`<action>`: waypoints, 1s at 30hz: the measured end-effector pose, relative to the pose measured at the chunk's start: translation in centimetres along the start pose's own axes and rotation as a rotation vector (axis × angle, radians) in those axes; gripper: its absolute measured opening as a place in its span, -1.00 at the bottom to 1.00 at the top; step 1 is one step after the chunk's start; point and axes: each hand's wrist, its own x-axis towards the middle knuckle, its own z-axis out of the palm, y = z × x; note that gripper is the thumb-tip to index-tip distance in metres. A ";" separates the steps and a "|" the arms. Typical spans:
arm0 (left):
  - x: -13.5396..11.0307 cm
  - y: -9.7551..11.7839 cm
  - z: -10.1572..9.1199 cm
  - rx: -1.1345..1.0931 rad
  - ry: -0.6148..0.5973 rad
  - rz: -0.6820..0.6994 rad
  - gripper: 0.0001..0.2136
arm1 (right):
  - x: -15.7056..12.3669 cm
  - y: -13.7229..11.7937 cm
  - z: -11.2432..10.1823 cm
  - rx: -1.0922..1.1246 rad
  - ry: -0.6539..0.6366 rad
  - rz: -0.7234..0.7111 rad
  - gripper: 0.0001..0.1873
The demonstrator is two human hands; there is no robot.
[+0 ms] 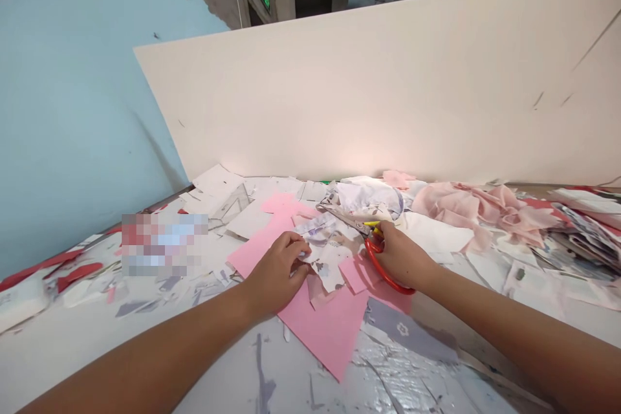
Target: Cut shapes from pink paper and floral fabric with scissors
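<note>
Red-handled scissors (379, 276), closed in the right hand (400, 255), lie along the printed paper (325, 252) pinched by the left hand (276, 275), over a pink sheet (325, 330).

The left arm (145, 352) and right arm (524, 343) reach inward, the left hand (276, 272) curled palm-down, the right hand (400, 255) closed in a firm grip near it.

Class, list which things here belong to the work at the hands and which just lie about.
In use: left hand, right hand, red-handled scissors, floral printed scrap, pink sheet.
Lying about: crumpled pink fabric, stacked printed scraps, white paper offcuts, grey flower-print scrap.
</note>
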 end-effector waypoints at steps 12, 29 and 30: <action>-1.4 1.1 0.2 0.347 0.138 0.374 -0.85 | -3.1 -2.9 -5.4 0.350 -0.372 -0.017 -0.57; -0.9 1.8 1.3 0.433 0.061 0.444 -0.83 | -9.0 -2.6 -5.8 0.383 -1.061 0.353 -0.29; -0.9 1.8 1.3 0.423 0.070 0.442 -0.84 | -9.1 -2.5 -5.8 0.381 -1.063 0.350 -0.30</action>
